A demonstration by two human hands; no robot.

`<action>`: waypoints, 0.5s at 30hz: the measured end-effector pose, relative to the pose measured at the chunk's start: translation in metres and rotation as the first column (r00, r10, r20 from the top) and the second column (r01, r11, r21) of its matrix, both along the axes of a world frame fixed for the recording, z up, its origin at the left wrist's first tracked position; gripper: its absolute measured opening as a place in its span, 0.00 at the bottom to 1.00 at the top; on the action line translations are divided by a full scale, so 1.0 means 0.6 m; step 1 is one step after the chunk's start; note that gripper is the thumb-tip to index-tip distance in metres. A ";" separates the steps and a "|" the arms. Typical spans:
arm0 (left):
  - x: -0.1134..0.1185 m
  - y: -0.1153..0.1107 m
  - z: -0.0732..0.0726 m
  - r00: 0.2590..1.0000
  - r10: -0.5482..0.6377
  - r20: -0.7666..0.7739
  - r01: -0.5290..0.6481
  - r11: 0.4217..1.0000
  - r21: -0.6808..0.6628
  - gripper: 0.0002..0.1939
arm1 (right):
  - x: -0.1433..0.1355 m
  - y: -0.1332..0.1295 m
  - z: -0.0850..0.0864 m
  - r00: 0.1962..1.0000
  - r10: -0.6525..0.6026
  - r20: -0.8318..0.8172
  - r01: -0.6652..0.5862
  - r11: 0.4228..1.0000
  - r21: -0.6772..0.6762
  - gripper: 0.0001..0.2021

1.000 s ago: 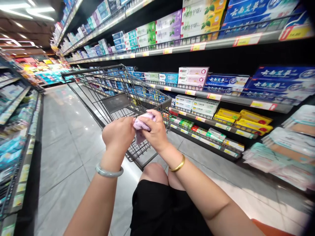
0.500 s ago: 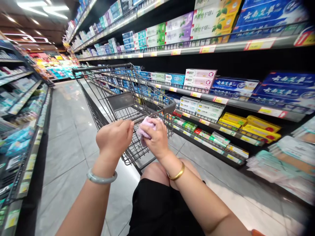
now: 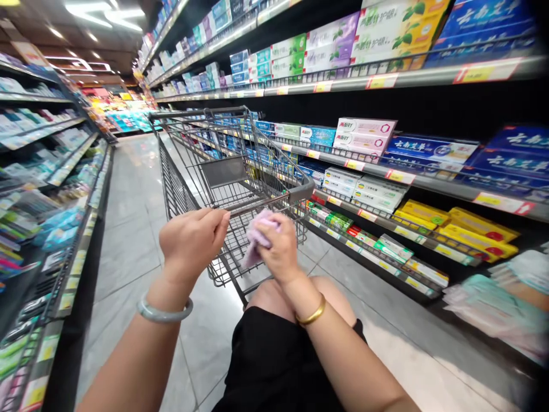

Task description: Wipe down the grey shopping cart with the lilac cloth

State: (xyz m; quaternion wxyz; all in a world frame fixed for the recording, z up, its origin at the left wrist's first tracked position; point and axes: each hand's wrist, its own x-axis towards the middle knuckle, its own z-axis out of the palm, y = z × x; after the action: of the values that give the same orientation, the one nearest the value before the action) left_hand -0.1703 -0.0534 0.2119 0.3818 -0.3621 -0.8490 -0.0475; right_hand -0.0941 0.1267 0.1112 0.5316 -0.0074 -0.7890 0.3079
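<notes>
A grey wire shopping cart (image 3: 223, 171) stands in the aisle in front of my knees. My left hand (image 3: 193, 240), with a pale bangle at the wrist, is closed near the cart's handle; whatever its fingers hold, if anything, is hidden. My right hand (image 3: 281, 246), with a gold bangle at the wrist, is wrapped round a crumpled light purple cloth (image 3: 258, 232). Part of the cloth hangs below the fingers, over the near side of the cart.
Shelves with stacked toothpaste boxes (image 3: 364, 137) run along the right. Another stocked shelf (image 3: 55, 229) lines the left. Plastic-wrapped packs (image 3: 493, 309) sit low at the right. Tiled floor (image 3: 128, 240) lies between the shelves.
The view has turned slightly left. My right hand has moved apart from my left, and more of the purple cloth hangs down. My left hand stays closed.
</notes>
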 end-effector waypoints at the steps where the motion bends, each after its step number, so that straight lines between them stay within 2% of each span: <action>1: 0.001 -0.003 0.003 1.000 0.006 0.018 -0.006 1.000 -0.004 0.20 | 0.000 0.016 -0.003 0.998 -0.040 -0.043 0.037 0.997 -0.070 0.19; 4: 0.004 -0.008 0.016 0.994 0.037 0.100 -0.033 0.999 -0.039 0.22 | -0.003 0.067 -0.009 0.966 -0.225 -0.127 0.187 0.947 -0.261 0.19; 6: 0.006 0.001 0.028 0.992 -0.002 0.130 0.010 0.998 -0.064 0.23 | -0.006 0.068 -0.016 0.950 -0.278 -0.142 0.228 0.929 -0.291 0.21; 8: 0.007 0.021 0.039 0.989 -0.079 0.124 0.087 0.995 -0.058 0.24 | -0.007 0.038 -0.027 0.966 -0.213 -0.150 0.174 0.956 -0.238 0.24; 9: 0.008 0.035 0.043 0.986 -0.115 0.124 0.122 0.991 -0.052 0.24 | -0.008 0.019 -0.033 0.979 -0.135 -0.153 0.107 0.978 -0.177 0.26; 10: 0.008 0.050 0.046 0.982 -0.135 0.132 0.143 0.988 -0.051 0.25 | -0.010 0.001 -0.039 0.988 -0.053 -0.142 0.038 0.993 -0.109 0.25; 12: 0.008 0.079 0.050 0.977 -0.127 0.170 0.141 0.987 -0.076 0.25 | -0.013 -0.012 -0.047 0.992 0.004 -0.129 -0.010 0.999 -0.049 0.23; 15: 0.009 0.110 0.046 0.976 -0.021 0.215 0.064 0.979 -0.195 0.24 | -0.018 0.032 -0.048 0.982 -0.120 -0.148 0.094 0.981 -0.167 0.19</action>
State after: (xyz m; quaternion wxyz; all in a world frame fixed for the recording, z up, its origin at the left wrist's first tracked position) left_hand -0.1651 0.0127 0.2398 0.2494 -0.4098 -0.8774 -0.0081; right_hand -0.1048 0.1459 0.0823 0.6057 -0.0681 -0.7159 0.3405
